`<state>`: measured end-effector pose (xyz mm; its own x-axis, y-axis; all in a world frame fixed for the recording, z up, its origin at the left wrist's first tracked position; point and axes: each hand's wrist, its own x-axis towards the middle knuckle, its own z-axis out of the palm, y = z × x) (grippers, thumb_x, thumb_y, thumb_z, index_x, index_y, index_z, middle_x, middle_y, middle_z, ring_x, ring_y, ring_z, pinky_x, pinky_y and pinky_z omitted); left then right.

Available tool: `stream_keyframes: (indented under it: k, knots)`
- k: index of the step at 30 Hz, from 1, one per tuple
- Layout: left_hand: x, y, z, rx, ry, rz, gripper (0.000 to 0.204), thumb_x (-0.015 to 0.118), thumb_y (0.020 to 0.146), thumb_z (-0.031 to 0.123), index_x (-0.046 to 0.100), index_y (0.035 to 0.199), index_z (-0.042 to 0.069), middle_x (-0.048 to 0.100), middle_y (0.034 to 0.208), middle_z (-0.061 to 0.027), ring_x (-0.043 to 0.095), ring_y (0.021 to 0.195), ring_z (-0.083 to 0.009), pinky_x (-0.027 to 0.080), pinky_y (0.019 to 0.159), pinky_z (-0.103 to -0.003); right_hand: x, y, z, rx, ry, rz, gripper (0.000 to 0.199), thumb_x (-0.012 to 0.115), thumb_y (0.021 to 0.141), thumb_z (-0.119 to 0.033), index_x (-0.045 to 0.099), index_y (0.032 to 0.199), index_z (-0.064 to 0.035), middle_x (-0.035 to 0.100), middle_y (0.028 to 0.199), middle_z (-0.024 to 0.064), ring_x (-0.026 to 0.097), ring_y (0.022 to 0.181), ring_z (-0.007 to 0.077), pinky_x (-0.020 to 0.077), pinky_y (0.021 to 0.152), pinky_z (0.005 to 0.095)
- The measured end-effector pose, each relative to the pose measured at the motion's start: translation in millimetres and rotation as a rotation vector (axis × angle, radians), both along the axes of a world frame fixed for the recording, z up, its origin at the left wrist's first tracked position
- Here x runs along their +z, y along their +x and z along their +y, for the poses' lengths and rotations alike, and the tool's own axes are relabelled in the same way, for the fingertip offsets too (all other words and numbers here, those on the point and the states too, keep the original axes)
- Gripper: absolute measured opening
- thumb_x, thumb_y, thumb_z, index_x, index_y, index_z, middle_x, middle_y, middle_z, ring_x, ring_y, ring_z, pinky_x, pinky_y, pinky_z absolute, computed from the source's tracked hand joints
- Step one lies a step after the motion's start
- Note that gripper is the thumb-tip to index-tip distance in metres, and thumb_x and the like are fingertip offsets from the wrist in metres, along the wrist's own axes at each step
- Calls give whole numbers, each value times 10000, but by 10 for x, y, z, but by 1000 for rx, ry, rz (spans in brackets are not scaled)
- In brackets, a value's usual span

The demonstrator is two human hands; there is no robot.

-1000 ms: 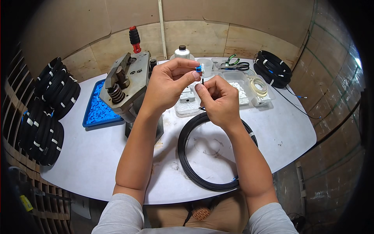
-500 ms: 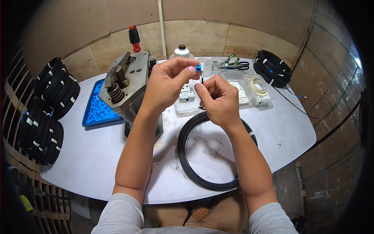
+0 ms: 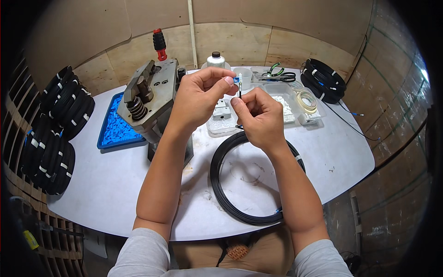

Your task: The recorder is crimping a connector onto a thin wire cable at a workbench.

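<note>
High over the table, my left hand (image 3: 197,97) pinches a small blue connector housing (image 3: 236,80) between thumb and fingers. My right hand (image 3: 259,117) is closed on a black cable (image 3: 240,92) just below its end, which stands upright. That end carries a small clear or white tip and meets the blue housing; whether it sits inside or beside it is too small to tell. A coil of black cable (image 3: 220,196) lies flat on the table under my right forearm, with a little blue piece at its near right side.
Left of my hands stands a metal hand press (image 3: 159,84) with a red-black handle. Behind it, a blue tray (image 3: 121,147) holds blue pieces. Cable coils (image 3: 57,159) hang at left; another coil (image 3: 323,82) sits back right. Scissors (image 3: 284,77), tape (image 3: 305,101) and a white bottle (image 3: 215,61) stand at the back.
The blue housing has turned slightly in my left fingertips and shows a different side. Both hands stay in almost the same place.
</note>
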<state>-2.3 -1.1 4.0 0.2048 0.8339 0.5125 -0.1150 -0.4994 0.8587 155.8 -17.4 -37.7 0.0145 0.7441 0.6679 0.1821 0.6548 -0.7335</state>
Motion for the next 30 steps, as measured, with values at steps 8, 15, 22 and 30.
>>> stream_keyframes:
  k: [8,15,22,30]
  knots:
    - [-8,-17,15,2,9,32,207,611,931,154,672,1062,6,707,862,-61,648,822,-105,485,754,-258,1,-2,-1,-5,-3,-4,161,709,834,-106,600,732,-45,551,516,-13,462,467,29,349,440,222]
    - [-16,-12,20,-14,4,-3,192,616,925,142,680,1047,9,706,870,-62,654,831,-113,490,753,-260,-10,-5,2,-2,6,2,165,711,831,-105,599,727,-44,555,518,-9,470,466,35,354,439,223]
    - [-18,-6,24,-8,-39,-98,275,646,908,131,626,1156,14,692,944,-90,657,857,-148,505,771,-284,-15,-20,5,1,18,-4,171,717,824,-100,592,720,-46,552,516,-7,473,464,36,354,437,225]
    - [-23,-62,73,-214,-208,-356,296,628,912,95,601,1190,-1,682,998,-104,659,906,-188,518,815,-310,-9,-7,-16,59,25,-54,158,728,818,-103,617,725,-40,558,515,-5,456,455,35,344,434,223]
